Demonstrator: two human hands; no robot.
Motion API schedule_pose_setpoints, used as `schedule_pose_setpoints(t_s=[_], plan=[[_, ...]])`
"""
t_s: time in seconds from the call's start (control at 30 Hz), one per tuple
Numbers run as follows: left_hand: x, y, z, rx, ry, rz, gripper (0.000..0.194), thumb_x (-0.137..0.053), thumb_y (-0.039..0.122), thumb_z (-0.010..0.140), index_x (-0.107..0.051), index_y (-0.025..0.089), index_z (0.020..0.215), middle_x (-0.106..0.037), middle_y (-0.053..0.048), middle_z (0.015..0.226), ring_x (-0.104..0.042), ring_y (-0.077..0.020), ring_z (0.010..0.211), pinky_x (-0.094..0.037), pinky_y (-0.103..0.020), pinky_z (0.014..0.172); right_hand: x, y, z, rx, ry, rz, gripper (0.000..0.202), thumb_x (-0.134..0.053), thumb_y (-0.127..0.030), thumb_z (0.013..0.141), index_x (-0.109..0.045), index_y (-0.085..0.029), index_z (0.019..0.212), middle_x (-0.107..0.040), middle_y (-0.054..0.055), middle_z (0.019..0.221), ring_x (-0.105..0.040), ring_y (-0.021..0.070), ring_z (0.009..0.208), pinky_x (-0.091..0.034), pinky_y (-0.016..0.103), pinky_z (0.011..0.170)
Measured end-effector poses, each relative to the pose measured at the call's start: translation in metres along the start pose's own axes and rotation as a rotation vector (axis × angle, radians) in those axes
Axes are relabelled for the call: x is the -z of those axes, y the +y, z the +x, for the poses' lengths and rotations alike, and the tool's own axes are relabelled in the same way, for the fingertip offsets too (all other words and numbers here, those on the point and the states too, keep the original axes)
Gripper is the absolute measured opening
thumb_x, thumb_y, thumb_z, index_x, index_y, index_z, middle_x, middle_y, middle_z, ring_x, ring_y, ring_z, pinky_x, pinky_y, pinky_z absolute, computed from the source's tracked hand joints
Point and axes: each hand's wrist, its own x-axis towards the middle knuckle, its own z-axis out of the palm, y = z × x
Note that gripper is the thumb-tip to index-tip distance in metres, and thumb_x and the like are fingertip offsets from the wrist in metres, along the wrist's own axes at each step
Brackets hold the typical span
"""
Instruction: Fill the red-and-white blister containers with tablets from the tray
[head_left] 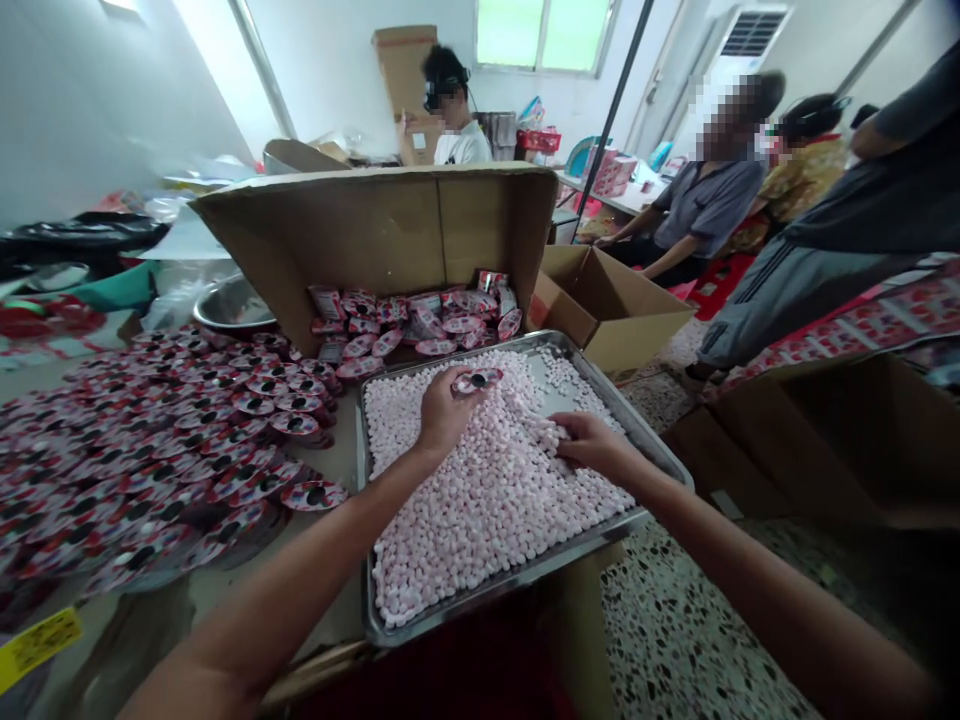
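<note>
My left hand (pixel 444 410) is closed round a small red-and-white packet (pixel 478 382) with a dark round opening facing up. It hovers over a metal tray (pixel 651 450) heaped with small pale-pink and white candies (pixel 480 510). On the tray's right side, my right hand (pixel 589 440) has its fingers curled into the heap, with some candies gathered at the fingertips. To the left stand many like packets (pixel 262 465) with their openings upward. Behind the tray, several more packets (pixel 442 322) lie jumbled in a cardboard box (pixel 360 220) tipped on its side.
A metal bowl (pixel 229 303) sits behind the standing packets. Right of the tray is an open cardboard box (pixel 630 330), with another box (pixel 817 440) lower on the speckled floor (pixel 675 620). One person (pixel 461 145) is at the back; several others are at the right.
</note>
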Motion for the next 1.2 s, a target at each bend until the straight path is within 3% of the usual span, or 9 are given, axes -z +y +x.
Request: schedule_pose_setpoints(t_s=[0.1,0.2,0.33,0.47,0.6,0.77,0.9,1.03,1.2], plan=[[0.028,-0.008,0.003,0.009,-0.055,0.063,0.039,-0.082,0.024,0.069,-0.07,0.02,0.106,-0.071,-0.005,0.107,-0.066,-0.0201,0.096,-0.05,-0.03,0.087,0.012,-0.03,-0.001,0.006,-0.12,0.041,0.03,-0.062,-0.023,0.062,-0.067,-0.014,0.09,-0.052,-0.007,0.057,-0.039,0.0062,0.046,-0.029,0.019,0.042],[0.041,-0.012,-0.001,0.047,-0.064,0.072,0.041,-0.082,0.018,0.068,-0.071,0.02,0.108,-0.072,-0.005,0.108,-0.066,-0.02,0.097,-0.05,-0.03,0.087,0.013,-0.054,0.004,0.0,-0.208,0.035,0.029,-0.064,-0.023,0.063,-0.066,-0.013,0.09,-0.055,-0.006,0.059,-0.04,0.005,0.045,-0.03,0.018,0.041],[0.047,-0.014,-0.008,0.105,-0.114,-0.003,0.04,-0.081,0.016,0.068,-0.071,0.02,0.107,-0.071,-0.004,0.108,-0.066,-0.0192,0.096,-0.05,-0.03,0.087,0.005,-0.07,0.017,-0.018,-0.303,-0.03,0.028,-0.066,-0.025,0.066,-0.067,-0.012,0.091,-0.059,-0.004,0.059,-0.043,0.0051,0.044,-0.031,0.017,0.041],[0.05,-0.012,-0.015,0.023,-0.141,0.063,0.041,-0.078,0.008,0.067,-0.072,0.022,0.105,-0.069,-0.004,0.112,-0.064,-0.0199,0.105,-0.048,-0.032,0.094,0.001,-0.093,0.033,-0.111,-0.349,-0.144,0.03,-0.071,-0.029,0.064,-0.068,-0.012,0.089,-0.058,-0.004,0.055,-0.046,0.0062,0.044,-0.032,0.018,0.041],[0.053,-0.01,-0.019,-0.05,-0.199,0.166,0.039,-0.079,0.009,0.068,-0.072,0.022,0.104,-0.07,-0.004,0.107,-0.063,-0.0216,0.104,-0.047,-0.034,0.095,0.005,-0.129,0.046,-0.223,-0.384,-0.35,0.037,-0.074,-0.027,0.06,-0.072,-0.012,0.094,-0.057,-0.005,0.051,-0.042,0.0062,0.042,-0.027,0.018,0.038],[0.055,-0.005,-0.02,-0.009,-0.209,0.176,0.038,-0.077,0.008,0.067,-0.072,0.021,0.103,-0.071,-0.005,0.107,-0.065,-0.0214,0.098,-0.05,-0.032,0.087,0.014,-0.158,0.045,-0.253,-0.467,-0.441,0.036,-0.075,-0.027,0.062,-0.075,-0.011,0.094,-0.057,-0.004,0.053,-0.039,0.0048,0.043,-0.024,0.017,0.038],[0.064,0.002,-0.022,-0.012,-0.23,0.138,0.035,-0.081,0.018,0.067,-0.073,0.022,0.101,-0.072,-0.003,0.102,-0.066,-0.0193,0.091,-0.05,-0.029,0.082,0.024,-0.157,0.03,-0.237,-0.475,-0.4,0.038,-0.076,-0.029,0.064,-0.075,-0.012,0.099,-0.061,-0.003,0.058,-0.038,0.004,0.044,-0.023,0.017,0.038],[0.072,0.003,-0.029,0.046,-0.203,0.131,0.035,-0.083,0.024,0.064,-0.075,0.024,0.098,-0.071,-0.001,0.1,-0.064,-0.0184,0.087,-0.048,-0.027,0.076,0.034,-0.141,0.007,-0.232,-0.451,-0.255,0.042,-0.077,-0.032,0.067,-0.074,-0.015,0.105,-0.062,-0.003,0.062,-0.038,0.0037,0.044,-0.022,0.018,0.038],[0.061,0.005,-0.052,0.238,-0.248,-0.174,0.044,-0.085,0.029,0.062,-0.073,0.02,0.103,-0.073,-0.002,0.095,-0.065,-0.0184,0.082,-0.049,-0.028,0.074,0.041,-0.088,-0.02,-0.162,-0.177,-0.031,0.046,-0.08,-0.037,0.064,-0.072,-0.016,0.104,-0.055,-0.006,0.057,-0.03,0.0029,0.041,-0.016,0.021,0.038]])
